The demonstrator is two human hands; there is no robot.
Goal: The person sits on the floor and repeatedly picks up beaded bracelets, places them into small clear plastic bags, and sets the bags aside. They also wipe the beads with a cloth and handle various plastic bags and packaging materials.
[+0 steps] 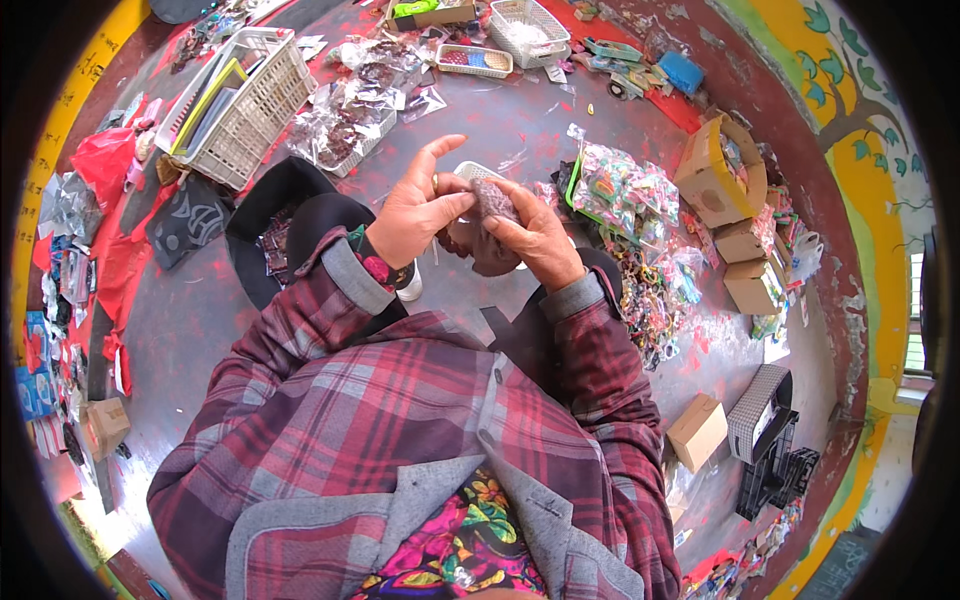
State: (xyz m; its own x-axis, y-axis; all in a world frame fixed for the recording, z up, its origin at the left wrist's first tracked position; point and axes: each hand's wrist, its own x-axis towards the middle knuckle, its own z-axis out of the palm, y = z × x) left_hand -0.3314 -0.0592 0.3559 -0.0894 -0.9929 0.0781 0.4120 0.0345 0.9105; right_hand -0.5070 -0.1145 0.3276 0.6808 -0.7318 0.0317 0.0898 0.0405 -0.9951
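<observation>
In front of my lap, my right hand (536, 229) grips a soft, fuzzy mauve-brown fabric piece (495, 201) between thumb and fingers. Part of the piece hangs below the thumb. My left hand (420, 206) pinches the left edge with thumb and bent fingers, while its index finger points up and away. The fingers hide just how much fabric lies between them. Behind the hands, a small white plastic basket (472, 171) is partly covered. Beside my left knee stands a black open container (244, 217) with small dark-red packets (276, 244) inside.
Bags of colourful small goods (626, 184) and a pile of hair ties (649, 300) lie to the right. Cardboard boxes (712, 180) stand farther right. A large white crate (244, 112) and a basket of bagged brown items (352, 142) are ahead left. A divided tray (475, 61) sits farther ahead.
</observation>
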